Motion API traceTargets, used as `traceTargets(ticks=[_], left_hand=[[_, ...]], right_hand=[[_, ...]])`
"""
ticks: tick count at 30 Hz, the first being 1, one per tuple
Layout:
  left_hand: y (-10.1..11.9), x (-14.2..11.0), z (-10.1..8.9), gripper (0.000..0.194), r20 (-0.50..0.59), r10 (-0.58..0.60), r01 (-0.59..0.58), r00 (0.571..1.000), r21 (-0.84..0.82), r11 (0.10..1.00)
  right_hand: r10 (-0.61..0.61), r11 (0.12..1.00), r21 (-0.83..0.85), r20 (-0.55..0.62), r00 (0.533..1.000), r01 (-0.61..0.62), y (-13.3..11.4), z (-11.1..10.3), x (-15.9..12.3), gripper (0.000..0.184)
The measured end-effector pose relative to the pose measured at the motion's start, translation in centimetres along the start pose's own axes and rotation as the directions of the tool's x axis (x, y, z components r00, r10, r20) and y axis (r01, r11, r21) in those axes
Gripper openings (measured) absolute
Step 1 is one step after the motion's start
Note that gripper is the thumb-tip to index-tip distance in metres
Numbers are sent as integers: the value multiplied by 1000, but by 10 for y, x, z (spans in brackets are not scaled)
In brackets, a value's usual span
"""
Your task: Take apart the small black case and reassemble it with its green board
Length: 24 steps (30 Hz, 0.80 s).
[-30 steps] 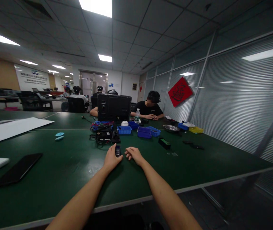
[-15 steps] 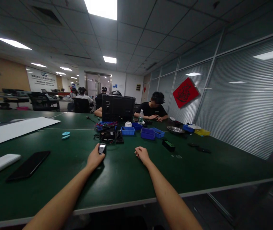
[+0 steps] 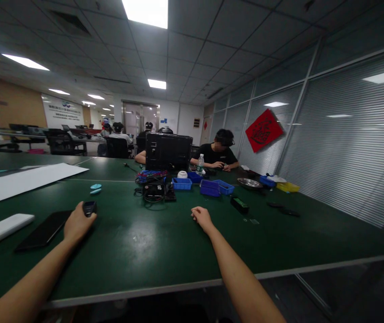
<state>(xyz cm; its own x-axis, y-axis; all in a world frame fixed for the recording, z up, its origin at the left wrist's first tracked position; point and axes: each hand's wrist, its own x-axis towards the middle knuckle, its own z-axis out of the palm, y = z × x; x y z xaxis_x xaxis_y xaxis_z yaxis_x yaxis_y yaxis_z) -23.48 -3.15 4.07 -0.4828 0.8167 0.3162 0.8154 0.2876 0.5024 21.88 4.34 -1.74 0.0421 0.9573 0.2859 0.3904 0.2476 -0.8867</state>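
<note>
My left hand (image 3: pixel 78 224) is closed around a small dark handheld device with a screen (image 3: pixel 90 207), on the left part of the green table. My fingers cover much of the device. Just left of that hand lies a flat black tablet-like slab (image 3: pixel 42 231), partly hidden behind it. A white oblong box (image 3: pixel 3 231) sits farther left. Right of the middle, my right hand (image 3: pixel 201 217) rests on the tabletop in a loose fist, and nothing shows in it. The closest thing to it is a black and green block (image 3: pixel 239 204) on its right.
Beyond my hands stand a monitor (image 3: pixel 168 151), blue trays (image 3: pixel 181 183), a baseball (image 3: pixel 182 175), a black box with cables (image 3: pixel 154 192) and a water bottle (image 3: pixel 200 164). Light-blue pieces (image 3: pixel 95 186) and a white sheet (image 3: pixel 30 179) lie left. A co-worker (image 3: pixel 217 152) sits opposite.
My left hand has carried the dark device leftward from the table's middle to beside the black slab. The device's bright screen now looks dark. My right hand stays put.
</note>
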Motion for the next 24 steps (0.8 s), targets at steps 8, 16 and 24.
traceTargets(ticks=[8,16,24], left_hand=[[15,-10,-2,57,51,47,-46,998,-20,999],[62,-32,31,54,104,231,-224,967,-74,972],[142,-78,84,54,174,409,-342,896,-318,884]], right_hand=[[-2,1000,-15,-1,1000,2,-1,-1,-1,18],[12,998,-56,3,1000,-12,-2,0,-1,18],[34,998,-52,1,999,-34,-11,-1,-4,14]])
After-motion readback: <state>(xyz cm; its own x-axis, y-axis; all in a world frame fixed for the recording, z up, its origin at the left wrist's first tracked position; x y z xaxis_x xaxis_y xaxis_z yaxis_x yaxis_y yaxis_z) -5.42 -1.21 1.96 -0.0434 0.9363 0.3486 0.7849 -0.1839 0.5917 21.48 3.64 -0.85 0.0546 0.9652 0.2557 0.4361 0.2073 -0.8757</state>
